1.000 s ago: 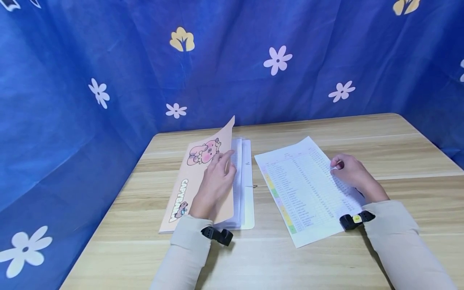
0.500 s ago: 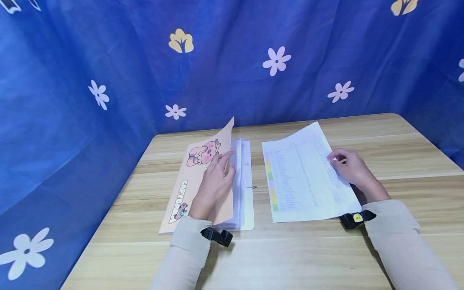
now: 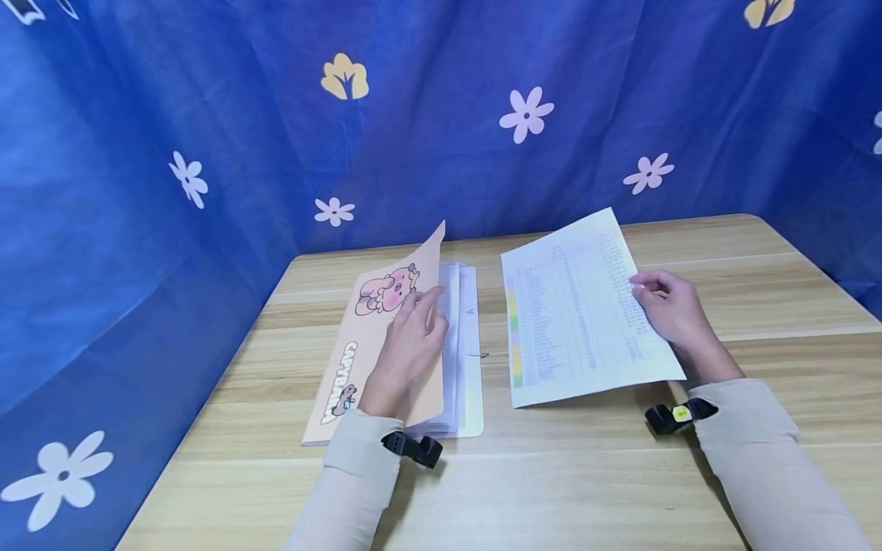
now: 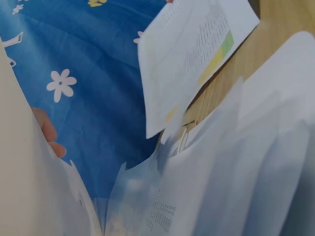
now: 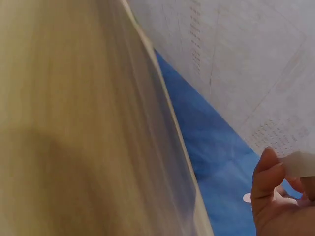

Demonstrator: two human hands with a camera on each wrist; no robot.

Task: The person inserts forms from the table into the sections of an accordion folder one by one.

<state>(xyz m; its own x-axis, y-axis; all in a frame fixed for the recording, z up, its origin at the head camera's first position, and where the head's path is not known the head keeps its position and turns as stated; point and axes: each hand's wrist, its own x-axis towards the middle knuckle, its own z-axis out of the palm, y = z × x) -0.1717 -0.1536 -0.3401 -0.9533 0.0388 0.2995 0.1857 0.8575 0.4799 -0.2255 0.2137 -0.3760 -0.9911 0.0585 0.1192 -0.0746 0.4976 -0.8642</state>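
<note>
A peach folder point(image 3: 331, 367) with a cartoon capybara cover lies at the left, its front cover raised partway. My left hand point(image 3: 406, 348) holds that cover at its free edge; in the left wrist view its fingertips point(image 4: 45, 127) show past the edge. Clear plastic pockets point(image 4: 236, 167) with printed pages stand loosely fanned inside. My right hand point(image 3: 674, 306) pinches the right edge of a printed sheet point(image 3: 579, 314) between thumb and fingers. The sheet, a table with coloured row marks, is tilted up off the table. In the right wrist view the thumb point(image 5: 268, 169) presses against the paper.
Both things are over a light wood-grain table point(image 3: 537, 490) with rounded far corners. A blue curtain point(image 3: 427, 153) with flowers hangs behind and at the sides. A small cord loop point(image 3: 484, 354) sticks out from the folder's back cover.
My right hand has raised the sheet from lying almost flat to a tilted position, moving it slightly away from me. The left hand and the folder stay where they were.
</note>
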